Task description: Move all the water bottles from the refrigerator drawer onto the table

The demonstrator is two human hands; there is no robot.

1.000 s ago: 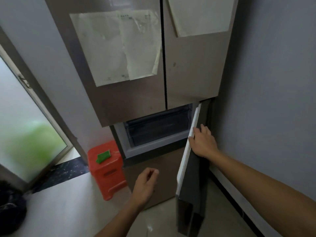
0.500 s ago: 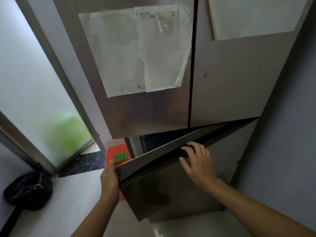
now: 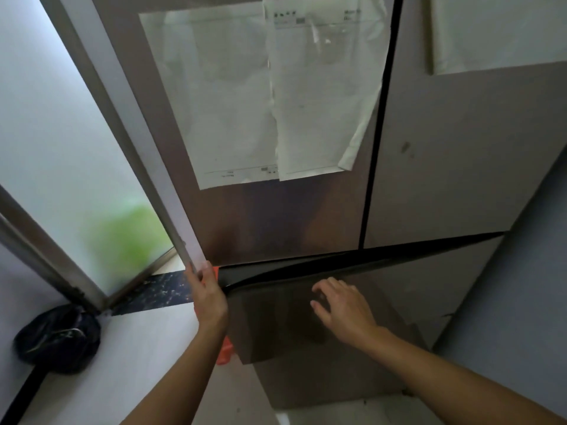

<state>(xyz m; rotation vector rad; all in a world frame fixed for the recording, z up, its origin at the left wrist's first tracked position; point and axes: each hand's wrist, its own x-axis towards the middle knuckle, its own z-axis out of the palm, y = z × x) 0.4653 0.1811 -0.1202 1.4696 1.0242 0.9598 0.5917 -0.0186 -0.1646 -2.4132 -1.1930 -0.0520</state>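
No water bottles and no table are in view. The refrigerator's dark lower door is swung almost closed, with only a thin dark gap left along its top edge, so the drawer behind it is hidden. My left hand lies against the door's left edge with its fingers pointing up. With spread fingers, my right hand presses flat on the door's front. Neither hand holds anything.
The refrigerator's upper doors carry taped paper sheets. A grey wall stands close on the right. A frosted glass door is at the left, with a black bag on the floor. A red stool peeks out beside the lower door.
The lower door swung from wide open at the right to nearly closed. My right hand moved from its edge to its front. My left hand came up to its left edge.
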